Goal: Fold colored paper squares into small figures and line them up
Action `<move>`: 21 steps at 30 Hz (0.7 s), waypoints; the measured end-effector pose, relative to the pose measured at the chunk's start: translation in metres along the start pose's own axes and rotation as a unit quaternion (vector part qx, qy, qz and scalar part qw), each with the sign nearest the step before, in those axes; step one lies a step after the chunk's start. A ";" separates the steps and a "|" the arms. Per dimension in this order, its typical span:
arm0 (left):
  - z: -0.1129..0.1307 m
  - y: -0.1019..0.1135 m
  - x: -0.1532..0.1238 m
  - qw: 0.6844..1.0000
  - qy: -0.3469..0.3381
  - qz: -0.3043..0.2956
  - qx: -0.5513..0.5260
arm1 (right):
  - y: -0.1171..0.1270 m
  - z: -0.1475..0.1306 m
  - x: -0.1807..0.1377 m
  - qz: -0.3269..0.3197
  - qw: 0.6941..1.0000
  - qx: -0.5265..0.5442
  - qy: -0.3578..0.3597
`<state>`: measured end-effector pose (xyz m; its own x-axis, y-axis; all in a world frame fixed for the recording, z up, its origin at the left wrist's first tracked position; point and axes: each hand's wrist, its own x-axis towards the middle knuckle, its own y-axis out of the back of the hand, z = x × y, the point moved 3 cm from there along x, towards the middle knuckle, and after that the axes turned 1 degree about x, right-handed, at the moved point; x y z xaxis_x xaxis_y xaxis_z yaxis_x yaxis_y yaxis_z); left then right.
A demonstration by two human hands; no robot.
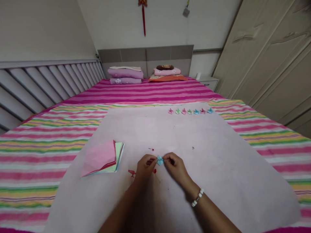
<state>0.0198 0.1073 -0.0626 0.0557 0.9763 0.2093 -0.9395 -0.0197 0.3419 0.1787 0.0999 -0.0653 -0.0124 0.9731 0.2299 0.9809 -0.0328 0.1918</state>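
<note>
A small light-blue folded paper piece (159,160) is pinched between my two hands above the white board. My left hand (146,165) grips its left side with thumb and finger. On the other side, my right hand (176,165) holds the right edge in the same way; a beaded bracelet (197,198) circles that wrist. Its exact folds are too small to make out. To the left lies a stack of coloured paper sheets (100,158), pink on top with red, green and blue beneath. A row of several folded paper figures (184,111) in pink, green and blue stands along the far edge.
The white board (213,168) lies on a striped bedsheet (31,161) and bears red marks (132,172) near my left hand. Folded bedding (126,75) is piled by the headboard (157,53). A slatted rail (53,81) runs along the left, a wardrobe (272,58) along the right.
</note>
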 end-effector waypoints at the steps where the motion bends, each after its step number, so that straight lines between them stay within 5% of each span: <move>1: -0.002 -0.001 0.000 1.000 0.008 0.004 -0.001 | 0.000 0.001 0.000 0.002 1.000 0.001 -0.004; 9: -0.005 -0.009 -0.002 1.000 0.023 0.013 0.000 | -0.006 -0.001 0.002 -0.012 1.000 0.008 0.015; 21: -0.011 -0.008 -0.003 0.998 0.044 0.041 0.000 | 0.004 0.011 -0.001 0.024 0.997 0.057 -0.047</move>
<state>0.0237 0.1072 -0.0760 -0.0517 0.9866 0.1550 -0.9395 -0.1007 0.3274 0.1844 0.1009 -0.0750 0.0487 0.9884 0.1439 0.9957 -0.0594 0.0714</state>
